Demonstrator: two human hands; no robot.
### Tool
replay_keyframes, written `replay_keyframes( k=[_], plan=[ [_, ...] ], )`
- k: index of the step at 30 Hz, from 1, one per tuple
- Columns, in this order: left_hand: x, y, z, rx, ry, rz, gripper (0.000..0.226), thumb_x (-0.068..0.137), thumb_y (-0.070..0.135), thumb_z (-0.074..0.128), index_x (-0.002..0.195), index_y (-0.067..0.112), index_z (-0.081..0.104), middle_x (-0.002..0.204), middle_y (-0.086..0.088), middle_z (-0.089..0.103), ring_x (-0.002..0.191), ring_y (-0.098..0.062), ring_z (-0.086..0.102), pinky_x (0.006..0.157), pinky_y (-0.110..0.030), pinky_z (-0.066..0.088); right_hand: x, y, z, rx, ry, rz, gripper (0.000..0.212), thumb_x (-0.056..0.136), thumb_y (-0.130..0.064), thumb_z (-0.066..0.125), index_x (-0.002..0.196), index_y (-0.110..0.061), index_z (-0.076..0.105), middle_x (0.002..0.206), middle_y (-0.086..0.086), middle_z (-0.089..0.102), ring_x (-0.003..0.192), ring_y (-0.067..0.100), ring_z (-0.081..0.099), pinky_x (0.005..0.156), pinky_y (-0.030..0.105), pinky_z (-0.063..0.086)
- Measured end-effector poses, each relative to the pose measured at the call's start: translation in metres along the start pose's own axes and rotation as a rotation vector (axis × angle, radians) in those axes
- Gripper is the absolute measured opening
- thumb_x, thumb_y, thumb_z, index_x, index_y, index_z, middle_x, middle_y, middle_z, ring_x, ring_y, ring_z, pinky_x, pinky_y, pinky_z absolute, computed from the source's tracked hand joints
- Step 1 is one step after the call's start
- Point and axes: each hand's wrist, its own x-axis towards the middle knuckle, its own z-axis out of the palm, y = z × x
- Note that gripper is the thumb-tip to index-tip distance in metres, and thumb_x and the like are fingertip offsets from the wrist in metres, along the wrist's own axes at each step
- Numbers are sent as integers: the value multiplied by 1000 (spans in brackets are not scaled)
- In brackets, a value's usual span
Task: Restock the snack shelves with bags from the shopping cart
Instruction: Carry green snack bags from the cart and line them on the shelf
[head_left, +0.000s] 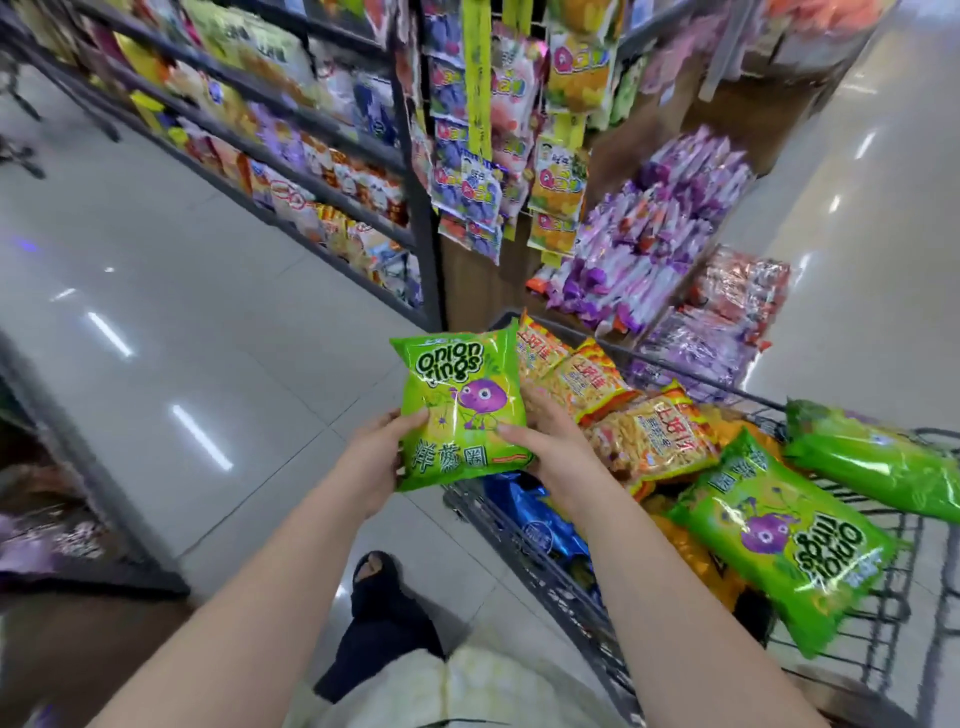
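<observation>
The left hand (382, 457) grips the lower left edge of a green Onion Rings bag (460, 400), with the thumb lying across the printed front. The right hand (545, 447) pinches the lower right edge in the same way. Both hands are curled round this one bag, and it hangs clear of everything else.

The bag stands upright between the hands, its long axis pointing up and away from the person and its label facing them. It sits just left of the shopping cart (748, 397), over the cart's near corner and the floor (208, 338).

The snack shelves (420, 218) lie ahead and to the left across open tile, so I judge the carry goes forward and leftward. The left hand is nearer to them.

Just right of the hands, yellow-orange snack bags (654, 431) are heaped in the cart. Past them lies a second Onion Rings bag (774, 535), and a third green bag (872, 457) rests on the far rim. A blue bag (530, 514) shows low behind the cart's wire side.

Straight ahead, hanging strips of jelly packets (478, 171) cover the end of the shelf run. Purple packets (660, 234) are piled on a display beyond the cart.

The hanging strips stick out at the shelf corner, and a wide swing could brush them. I cannot pick out an open slot on the shelves, which are blurred.
</observation>
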Motion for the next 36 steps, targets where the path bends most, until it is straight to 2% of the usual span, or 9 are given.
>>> replay_keyframes(
  k=[2,5,9,12,17,22,29,34,36],
  plan=[
    [5,19,-24,-75,38,9,27,91,25,65,116,16,61,100,-7,69,79,-23,65,78,-40,56,25,-7,31,-19,14,-1,56,78,-7,77,127,-23,54,117,7,69,101,31,69,97,55,48],
    [19,52,-68,-168,89,50,23,92,21,61,115,18,60,89,-3,67,72,-19,63,60,-29,55,68,-18,85,4,36,-15,49,76,-11,79,120,-22,60,123,10,66,102,27,68,98,54,44],
    [48,108,-139,-217,144,140,36,90,14,64,125,19,57,79,2,72,63,-14,66,69,-32,52,127,-35,172,16,29,-55,50,74,-14,80,119,-14,59,125,12,64,112,32,63,100,51,43],
    [65,156,-191,-255,223,206,35,90,11,64,123,20,58,73,6,72,55,-9,64,70,-31,51,172,-45,238,-18,-44,-76,61,74,-11,78,129,-5,52,122,16,65,103,32,66,88,45,49],
    [102,221,-275,-308,322,305,43,90,14,67,130,17,54,104,-6,66,85,-23,60,86,-46,50,246,-61,339,-68,-141,-96,40,87,-1,64,126,-2,54,117,14,67,94,25,66,82,37,50],
    [139,266,-334,-335,389,328,41,89,15,67,129,15,57,109,-8,66,90,-23,61,87,-47,50,309,-73,403,-174,-242,-88,33,88,1,62,120,-4,58,109,7,70,87,15,68,68,21,52],
    [221,394,-377,-293,405,473,41,91,12,66,130,15,55,109,-3,68,76,-14,67,65,-29,56,434,-137,482,-190,-239,-238,56,71,-10,73,124,-1,59,116,15,69,110,30,64,95,41,51],
    [287,534,-392,-201,413,626,36,92,13,66,126,16,57,101,0,66,72,-10,64,46,-16,48,542,-221,542,-144,-229,-375,41,84,8,64,124,1,58,111,13,69,87,10,69,73,22,55],
    [313,590,-398,-160,403,676,30,92,15,67,120,21,58,107,-4,66,78,-14,65,47,-16,48,582,-261,566,-140,-226,-438,52,79,2,71,128,3,55,116,14,68,96,15,69,79,27,57]
  ],
)
